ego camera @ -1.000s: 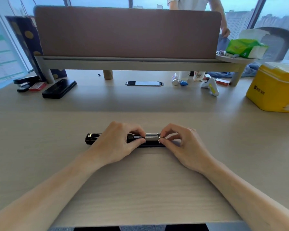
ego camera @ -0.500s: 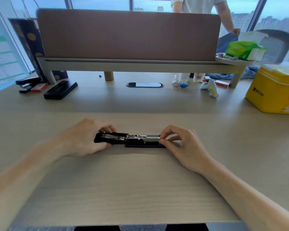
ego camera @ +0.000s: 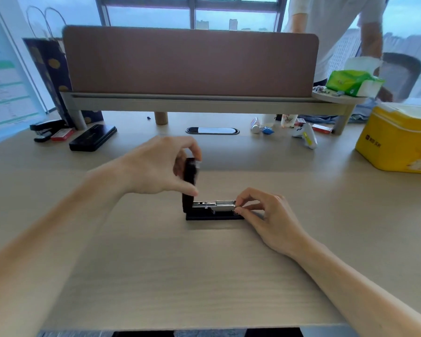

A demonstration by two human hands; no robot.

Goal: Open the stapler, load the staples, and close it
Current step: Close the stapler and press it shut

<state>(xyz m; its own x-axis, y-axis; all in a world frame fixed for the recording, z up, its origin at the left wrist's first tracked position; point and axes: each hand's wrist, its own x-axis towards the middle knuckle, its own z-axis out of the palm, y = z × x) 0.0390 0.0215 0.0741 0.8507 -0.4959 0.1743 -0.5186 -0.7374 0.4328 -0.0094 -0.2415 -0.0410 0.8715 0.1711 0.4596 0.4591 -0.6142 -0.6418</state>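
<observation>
A black stapler (ego camera: 212, 216) lies on the wooden desk (ego camera: 204, 276) in the middle of the head view. Its black top cover (ego camera: 189, 176) stands upright at the left end, and my left hand (ego camera: 156, 166) grips that cover between thumb and fingers. The metal staple channel (ego camera: 214, 205) lies flat and exposed, with a silver strip of staples (ego camera: 225, 203) in its right half. My right hand (ego camera: 265, 212) pinches the front end of the channel at the right.
A brown divider panel (ego camera: 190, 62) on a shelf rises behind. A second stapler (ego camera: 46, 125), a red box (ego camera: 62, 134) and a black case (ego camera: 93, 138) lie at the far left. A yellow tin (ego camera: 399, 142) is at the right. Small items and a person stand at the back right.
My left hand has swung the black cover up from lying flat on the left to standing upright. My right hand has kept its pinch on the front end.
</observation>
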